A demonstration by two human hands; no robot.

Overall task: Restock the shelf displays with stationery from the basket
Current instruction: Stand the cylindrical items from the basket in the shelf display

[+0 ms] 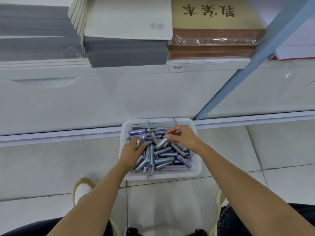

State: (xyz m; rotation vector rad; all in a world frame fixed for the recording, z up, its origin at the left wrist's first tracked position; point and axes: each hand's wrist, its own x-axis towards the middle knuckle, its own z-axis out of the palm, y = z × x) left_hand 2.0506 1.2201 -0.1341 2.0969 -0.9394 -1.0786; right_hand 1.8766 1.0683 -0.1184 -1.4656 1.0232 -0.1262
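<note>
In the lower middle of the frame, a white basket [170, 176] stands on the tiled floor [51, 167], close against the foot of the shelf [102, 72], and it is full of lilac, blue and grey pens [163, 155]. The left grip [134, 147], a bare hand, is over the left part of the basket, with fingers curled round a silver pen [139, 142]. The right grip [182, 137] is over the upper right part, with thumb and fingers pinched on a grey pen [177, 133]. The pile lies just below and between both grips. At the top of the frame, notebooks [126, 53] lie in stacks on the shelf.
</note>
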